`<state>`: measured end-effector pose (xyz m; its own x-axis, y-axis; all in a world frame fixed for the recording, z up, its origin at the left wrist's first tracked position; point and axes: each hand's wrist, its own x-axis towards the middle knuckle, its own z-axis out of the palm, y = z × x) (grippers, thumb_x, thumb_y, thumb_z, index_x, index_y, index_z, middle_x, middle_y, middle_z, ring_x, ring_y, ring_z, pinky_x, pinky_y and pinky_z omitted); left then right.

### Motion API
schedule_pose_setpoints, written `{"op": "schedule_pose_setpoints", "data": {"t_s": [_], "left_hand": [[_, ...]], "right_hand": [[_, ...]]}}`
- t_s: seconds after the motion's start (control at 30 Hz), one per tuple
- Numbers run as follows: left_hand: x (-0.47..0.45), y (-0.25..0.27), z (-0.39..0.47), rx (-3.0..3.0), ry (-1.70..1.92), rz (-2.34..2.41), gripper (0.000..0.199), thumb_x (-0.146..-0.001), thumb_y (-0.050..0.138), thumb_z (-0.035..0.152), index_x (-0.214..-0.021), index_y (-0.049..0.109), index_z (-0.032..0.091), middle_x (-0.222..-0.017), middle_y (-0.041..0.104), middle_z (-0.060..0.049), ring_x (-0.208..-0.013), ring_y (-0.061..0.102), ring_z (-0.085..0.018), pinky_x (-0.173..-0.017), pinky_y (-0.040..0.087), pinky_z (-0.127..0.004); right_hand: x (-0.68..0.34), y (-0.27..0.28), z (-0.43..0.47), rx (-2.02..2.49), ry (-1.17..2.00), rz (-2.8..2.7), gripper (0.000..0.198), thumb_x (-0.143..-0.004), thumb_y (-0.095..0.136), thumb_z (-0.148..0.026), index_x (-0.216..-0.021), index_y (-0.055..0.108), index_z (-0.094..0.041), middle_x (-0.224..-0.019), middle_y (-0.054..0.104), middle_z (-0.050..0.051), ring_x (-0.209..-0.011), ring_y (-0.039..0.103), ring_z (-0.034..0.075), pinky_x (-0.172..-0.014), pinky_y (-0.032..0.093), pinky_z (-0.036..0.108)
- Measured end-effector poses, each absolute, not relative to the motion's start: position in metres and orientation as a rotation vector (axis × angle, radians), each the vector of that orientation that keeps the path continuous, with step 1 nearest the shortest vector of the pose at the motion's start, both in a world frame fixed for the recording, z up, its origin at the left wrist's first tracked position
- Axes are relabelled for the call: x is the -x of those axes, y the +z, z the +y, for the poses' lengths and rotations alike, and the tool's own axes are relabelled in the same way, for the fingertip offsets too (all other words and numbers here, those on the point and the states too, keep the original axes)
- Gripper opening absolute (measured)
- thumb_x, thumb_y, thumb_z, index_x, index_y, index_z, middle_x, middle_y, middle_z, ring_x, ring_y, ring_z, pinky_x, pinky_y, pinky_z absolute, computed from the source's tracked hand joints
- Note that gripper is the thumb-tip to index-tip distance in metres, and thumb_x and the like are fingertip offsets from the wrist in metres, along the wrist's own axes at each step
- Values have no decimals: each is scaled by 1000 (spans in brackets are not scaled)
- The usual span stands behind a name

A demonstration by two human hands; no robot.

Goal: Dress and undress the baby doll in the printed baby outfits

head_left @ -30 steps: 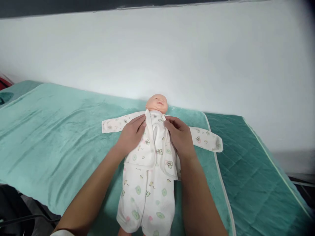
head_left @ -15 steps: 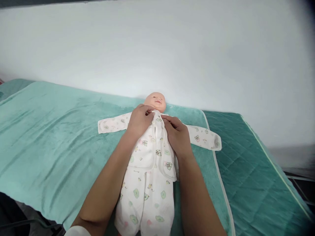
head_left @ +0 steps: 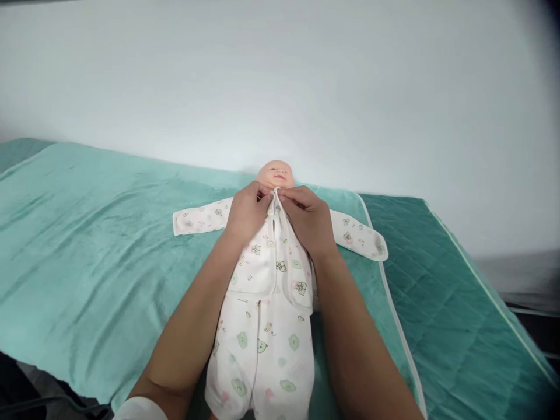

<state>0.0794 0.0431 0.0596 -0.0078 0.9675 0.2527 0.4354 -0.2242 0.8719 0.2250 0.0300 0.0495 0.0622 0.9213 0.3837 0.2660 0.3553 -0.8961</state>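
A baby doll (head_left: 276,172) lies on its back, dressed in a white printed jacket (head_left: 256,262) and matching trousers (head_left: 262,356). Both sleeves stretch out sideways. My left hand (head_left: 248,210) pinches the jacket's front edge at the collar, just below the doll's chin. Opposite it, my right hand (head_left: 308,216) grips the other front edge with bent fingers. The two edges meet between my fingertips at the neck, slightly lifted. Lower down, the jacket front hangs loose and parted over the trousers. My fingers hide whatever fastening is at the collar.
Under the doll lies a light green plush blanket (head_left: 109,245) with a pale border. A darker green quilted cover (head_left: 446,303) shows at the right. A white wall (head_left: 280,81) rises behind. At the lower left are a dark cable (head_left: 52,400) and dark items.
My right hand has moved up and left, bringing its jacket edge against the one in my left hand at the neck. The right-side sleeve has shifted slightly inward.
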Motion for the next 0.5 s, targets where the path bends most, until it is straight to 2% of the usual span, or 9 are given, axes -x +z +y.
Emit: {"op": "schedule_pose_setpoints", "data": {"t_s": [0.1, 0.27, 0.5], "left_hand": [[-79, 58, 45, -1652, 1221, 1438, 9, -91, 59, 20, -82, 61, 20, -86, 70, -1, -78, 62, -15, -77, 46, -28], [-78, 55, 46, -1617, 1219, 1399, 9, -90, 60, 22, -83, 63, 19, -85, 70, -1, -78, 60, -14, -76, 46, -28], [-75, 56, 44, -1599, 1184, 1332, 10, -90, 60, 23, -83, 65, 18, -86, 71, -2, -81, 63, -15, -78, 46, -28]], "right_hand": [[-226, 50, 38, 1160, 736, -1487, 16, -85, 68, -29, -93, 82, -27, -103, 74, 2, -95, 66, 18, -91, 50, 37], [-225, 50, 37, 1245, 763, -1476, 18, -82, 69, -32, -93, 79, -22, -96, 71, 2, -75, 58, 14, -78, 48, 33], [-224, 54, 35, 1355, 855, -1449, 20, -78, 70, -33, -93, 72, -20, -88, 67, 1, -67, 51, 12, -71, 43, 32]]}}
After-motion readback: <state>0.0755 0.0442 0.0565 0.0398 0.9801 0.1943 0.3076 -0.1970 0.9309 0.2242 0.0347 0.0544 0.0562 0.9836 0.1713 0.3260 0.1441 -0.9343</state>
